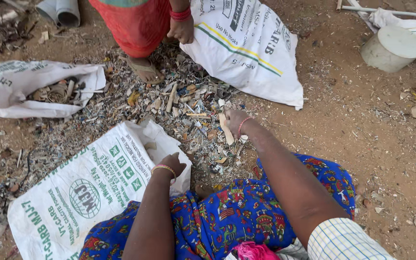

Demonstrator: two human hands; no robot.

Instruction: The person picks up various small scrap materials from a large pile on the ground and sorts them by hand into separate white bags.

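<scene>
My left hand grips the open rim of a white woven sack lying on the ground at my left. My right hand reaches forward into a pile of mixed plastic and wood scrap and is closed on a pale flat strip. My blue patterned skirt fills the bottom of the view.
Another person in an orange garment stands at the top, a hand holding a second white sack, a sandalled foot on the scrap. A third sack with scrap lies left. A white bucket and pipes sit at the edges.
</scene>
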